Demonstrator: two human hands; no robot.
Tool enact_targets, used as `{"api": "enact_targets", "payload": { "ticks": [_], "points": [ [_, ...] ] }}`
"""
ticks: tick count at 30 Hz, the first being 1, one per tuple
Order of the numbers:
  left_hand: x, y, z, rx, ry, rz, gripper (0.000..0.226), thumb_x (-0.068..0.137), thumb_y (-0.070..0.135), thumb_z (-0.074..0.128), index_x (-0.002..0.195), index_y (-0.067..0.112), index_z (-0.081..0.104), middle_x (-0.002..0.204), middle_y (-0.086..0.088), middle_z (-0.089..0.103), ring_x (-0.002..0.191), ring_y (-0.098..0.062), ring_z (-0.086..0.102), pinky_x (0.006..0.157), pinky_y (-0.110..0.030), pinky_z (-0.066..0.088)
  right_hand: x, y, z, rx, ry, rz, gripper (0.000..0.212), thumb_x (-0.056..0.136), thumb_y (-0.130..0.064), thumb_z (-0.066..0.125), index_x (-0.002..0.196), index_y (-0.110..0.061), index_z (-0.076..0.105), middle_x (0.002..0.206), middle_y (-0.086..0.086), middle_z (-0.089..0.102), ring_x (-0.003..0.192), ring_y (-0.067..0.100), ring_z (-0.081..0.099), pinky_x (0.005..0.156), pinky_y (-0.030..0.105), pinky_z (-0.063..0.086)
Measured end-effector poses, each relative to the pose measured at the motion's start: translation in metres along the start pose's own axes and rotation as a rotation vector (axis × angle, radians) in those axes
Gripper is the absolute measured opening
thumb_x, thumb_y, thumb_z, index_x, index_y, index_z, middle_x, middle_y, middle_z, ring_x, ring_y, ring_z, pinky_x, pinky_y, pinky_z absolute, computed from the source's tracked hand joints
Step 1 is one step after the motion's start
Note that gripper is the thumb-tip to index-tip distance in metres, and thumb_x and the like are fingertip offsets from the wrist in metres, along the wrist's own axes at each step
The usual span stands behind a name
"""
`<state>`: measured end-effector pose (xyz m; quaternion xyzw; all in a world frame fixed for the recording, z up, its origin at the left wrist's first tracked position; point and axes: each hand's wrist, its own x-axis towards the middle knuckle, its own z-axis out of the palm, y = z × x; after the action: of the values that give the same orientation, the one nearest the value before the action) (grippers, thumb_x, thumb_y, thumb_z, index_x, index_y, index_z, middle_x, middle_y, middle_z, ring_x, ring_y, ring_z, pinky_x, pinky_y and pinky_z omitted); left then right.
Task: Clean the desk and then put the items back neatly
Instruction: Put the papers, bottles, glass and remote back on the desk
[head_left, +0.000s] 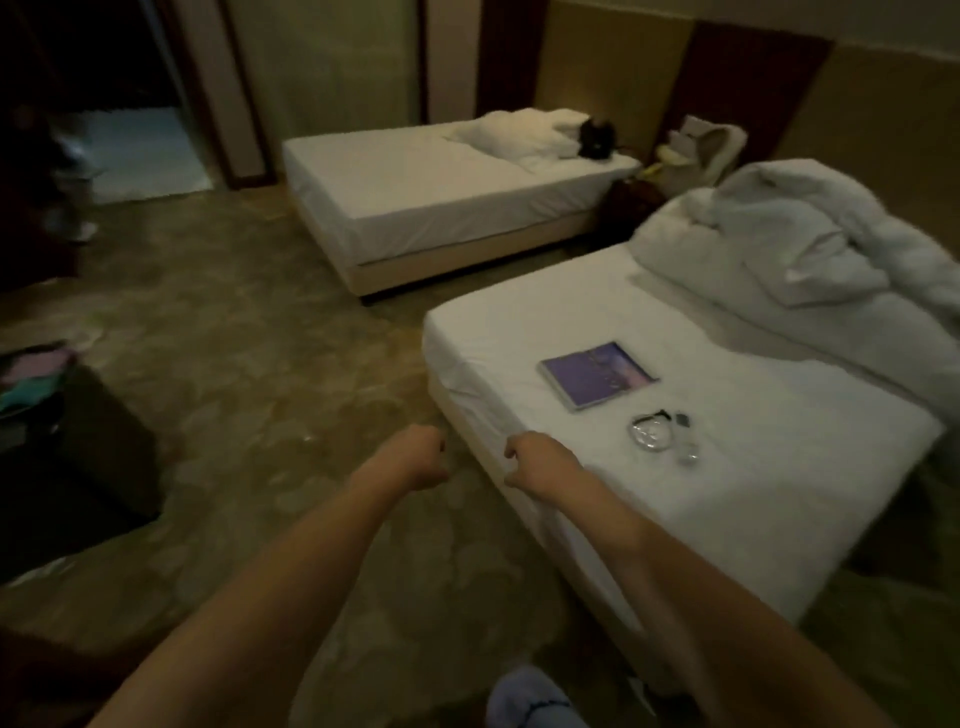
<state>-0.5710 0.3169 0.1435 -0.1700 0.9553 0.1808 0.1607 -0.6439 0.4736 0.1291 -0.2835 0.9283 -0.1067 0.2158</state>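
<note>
From the head view, no desk shows; the items seem parked on the near bed (727, 509) while the cleaning goes on. A purple book (597, 375) lies flat mid-mattress, and just nearer its foot sits a small clear heap (655, 435), perhaps a glass dish with dark bits beside it; blur hides what, if anything, it holds. Left hand (422, 457) and right hand (535, 460) are both curled into loose fists, holding nothing, apart, above the bed's corner. Judged next: reach right, over the sheet, for the book.
</note>
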Motion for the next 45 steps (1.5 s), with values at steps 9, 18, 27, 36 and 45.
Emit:
{"api": "enact_targets", "payload": {
  "ticks": [9, 18, 27, 36, 45],
  "points": [
    [0.069, 0.158, 0.039, 0.157, -0.123, 0.217, 0.045, 0.086, 0.024, 0.063, 0.127, 0.009, 0.054, 0.128, -0.010, 0.055, 0.114, -0.025, 0.055, 0.096, -0.034, 0.047, -0.073, 0.181, -0.026, 0.164, 0.119, 0.362, 0.042, 0.089, -0.025, 0.062, 0.128, -0.012, 0.053, 0.130, 0.008, 0.053, 0.114, 0.025, 0.054, 0.091, 0.032, 0.045],
    [0.157, 0.244, 0.072, 0.320, -0.217, 0.398, 0.054, 0.089, 0.028, 0.061, 0.138, 0.013, 0.043, 0.141, -0.011, 0.045, 0.126, -0.027, 0.046, 0.102, -0.036, 0.041, -0.057, 0.259, -0.032, 0.275, 0.183, 0.577, 0.045, 0.089, -0.029, 0.062, 0.129, -0.012, 0.052, 0.133, 0.008, 0.051, 0.119, 0.024, 0.050, 0.092, 0.032, 0.042],
    [0.331, 0.281, 0.069, 0.255, -0.389, 0.433, 0.055, 0.088, 0.027, 0.061, 0.137, 0.009, 0.044, 0.139, -0.011, 0.047, 0.126, -0.025, 0.047, 0.100, -0.031, 0.040, 0.068, 0.329, -0.058, 0.400, 0.086, 0.784, 0.047, 0.089, -0.030, 0.062, 0.131, -0.011, 0.051, 0.134, 0.009, 0.051, 0.119, 0.023, 0.051, 0.092, 0.030, 0.042],
    [0.481, 0.323, 0.106, 0.032, -0.511, 0.288, 0.074, 0.080, 0.032, 0.073, 0.138, 0.002, 0.038, 0.138, -0.019, 0.045, 0.126, -0.032, 0.045, 0.099, -0.034, 0.040, 0.170, 0.401, -0.045, 0.688, 0.103, 1.014, 0.048, 0.086, -0.030, 0.067, 0.128, -0.010, 0.053, 0.127, 0.010, 0.056, 0.112, 0.022, 0.056, 0.091, 0.031, 0.047],
    [0.545, 0.328, 0.203, -0.029, -0.636, 0.055, 0.088, 0.081, 0.034, 0.072, 0.145, 0.002, 0.020, 0.140, -0.019, 0.041, 0.122, -0.034, 0.048, 0.090, -0.042, 0.050, 0.253, 0.485, 0.023, 0.745, 0.143, 1.146, 0.062, 0.080, -0.025, 0.072, 0.131, -0.002, 0.045, 0.129, 0.020, 0.050, 0.119, 0.036, 0.049, 0.095, 0.038, 0.042]
  ]
}}
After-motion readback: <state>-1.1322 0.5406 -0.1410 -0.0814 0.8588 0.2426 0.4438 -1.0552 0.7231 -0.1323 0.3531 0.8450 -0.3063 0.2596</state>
